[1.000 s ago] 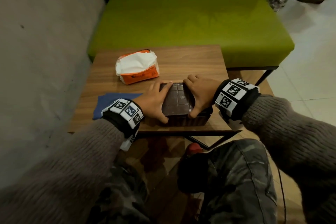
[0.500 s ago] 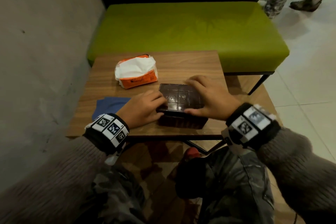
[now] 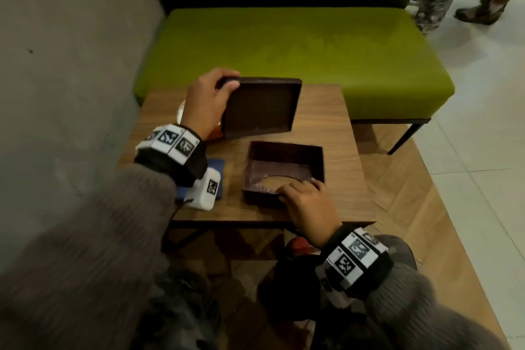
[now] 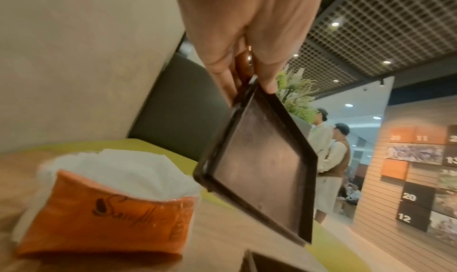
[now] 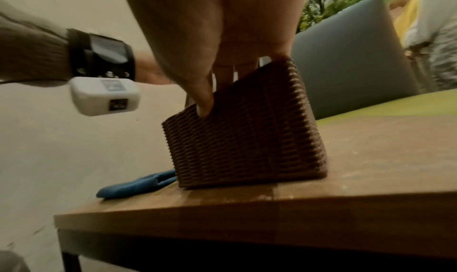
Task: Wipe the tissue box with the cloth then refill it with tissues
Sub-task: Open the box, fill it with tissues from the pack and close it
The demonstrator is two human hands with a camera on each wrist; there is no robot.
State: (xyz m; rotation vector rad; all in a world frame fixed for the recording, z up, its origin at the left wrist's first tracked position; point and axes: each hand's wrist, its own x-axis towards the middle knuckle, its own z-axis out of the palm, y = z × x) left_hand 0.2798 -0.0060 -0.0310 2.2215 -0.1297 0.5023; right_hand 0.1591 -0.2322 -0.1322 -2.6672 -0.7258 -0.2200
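The dark brown woven tissue box (image 3: 317, 160) stands open on the wooden table (image 3: 326, 122), with only a clear film lying inside. My right hand (image 3: 301, 189) pinches its near wall, thumb outside (image 5: 204, 102) and fingers over the rim. My left hand (image 3: 225, 84) grips the far left corner of the box lid (image 3: 260, 108), which is lifted and tilted with its underside toward me (image 4: 262, 172). The orange tissue pack (image 4: 106, 213) sits beneath that hand, mostly hidden in the head view. The blue cloth (image 3: 218, 165) lies left of the box, partly under my left wrist.
A green bench (image 3: 284, 48) runs along the table's far side. A concrete wall (image 3: 71, 65) stands at the left. A person's feet (image 3: 480, 11) are on the tiled floor at the far right. The box sits near the table's front edge (image 5: 222, 208).
My left hand has lifted the lid off the box and carried it up and away to the far left. My right hand moved from the lid to the box's near wall.
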